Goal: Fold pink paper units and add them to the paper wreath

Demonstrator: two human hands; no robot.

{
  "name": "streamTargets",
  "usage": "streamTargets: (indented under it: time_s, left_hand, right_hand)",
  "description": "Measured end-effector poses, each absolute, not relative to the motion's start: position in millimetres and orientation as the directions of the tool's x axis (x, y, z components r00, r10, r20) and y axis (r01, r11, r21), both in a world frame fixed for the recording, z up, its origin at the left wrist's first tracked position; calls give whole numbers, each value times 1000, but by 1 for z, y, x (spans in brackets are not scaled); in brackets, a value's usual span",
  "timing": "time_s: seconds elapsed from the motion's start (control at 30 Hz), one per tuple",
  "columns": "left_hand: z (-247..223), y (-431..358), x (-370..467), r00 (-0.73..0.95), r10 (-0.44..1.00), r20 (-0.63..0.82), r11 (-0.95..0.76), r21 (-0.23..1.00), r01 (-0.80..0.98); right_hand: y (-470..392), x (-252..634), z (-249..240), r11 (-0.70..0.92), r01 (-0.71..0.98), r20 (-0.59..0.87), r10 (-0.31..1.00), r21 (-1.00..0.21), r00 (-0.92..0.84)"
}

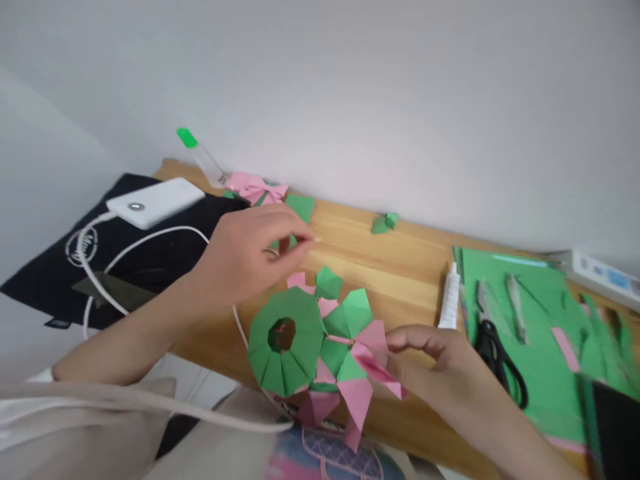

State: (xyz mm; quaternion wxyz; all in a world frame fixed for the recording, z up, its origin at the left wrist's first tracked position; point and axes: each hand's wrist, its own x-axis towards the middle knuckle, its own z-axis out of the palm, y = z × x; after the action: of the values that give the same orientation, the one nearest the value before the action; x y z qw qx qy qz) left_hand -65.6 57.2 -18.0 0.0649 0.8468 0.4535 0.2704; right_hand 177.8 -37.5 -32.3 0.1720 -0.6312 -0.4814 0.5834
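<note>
A folded-paper model (299, 320) in green and pink is tilted over the table's front edge. A green pleated ring with a round hole forms its left end, and pink and green pointed petals spread from its right end. One pink petal is gripped between the thumb and fingers of my right hand (440, 373). My left hand (257, 250) hovers above and left of the model, thumb and fingertips pinched together. Whatever that pinch may hold is too small to make out. The left hand is apart from the model.
On the right, green paper sheets (543, 393) carry black-handled scissors (495, 350) beside a white glue tube (451, 300). A white power bank (156, 202) lies on a black bag (45, 267), its cable trailing. Pink folded paper (257, 188) and a green scrap (384, 223) lie near the wall.
</note>
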Motion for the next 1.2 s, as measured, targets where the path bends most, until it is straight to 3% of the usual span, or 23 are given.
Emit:
streamTargets:
  time_s: [0.1,0.2,0.7,0.93,1.2]
  left_hand:
    - [-46,98,-95,160,985,70,-174,490,854]
    - [-73,125,-117,110,994,11,-103,453,885]
    - [-77,139,-122,110,992,-60,-102,116,988]
    - [-72,136,-120,223,972,-74,-215,99,972]
    - [-72,138,-113,210,967,-146,-204,56,977]
  right_hand:
    - [-34,180,-41,-425,422,-509,854,-801,-108]
    - [-31,184,-50,-405,418,-481,872,-813,-91]
    - [-30,191,-59,-385,396,-460,881,-834,-111]
    - [-32,196,-58,-354,346,-430,886,-869,-173]
    - [-37,205,-54,-399,305,-470,857,-865,-211]
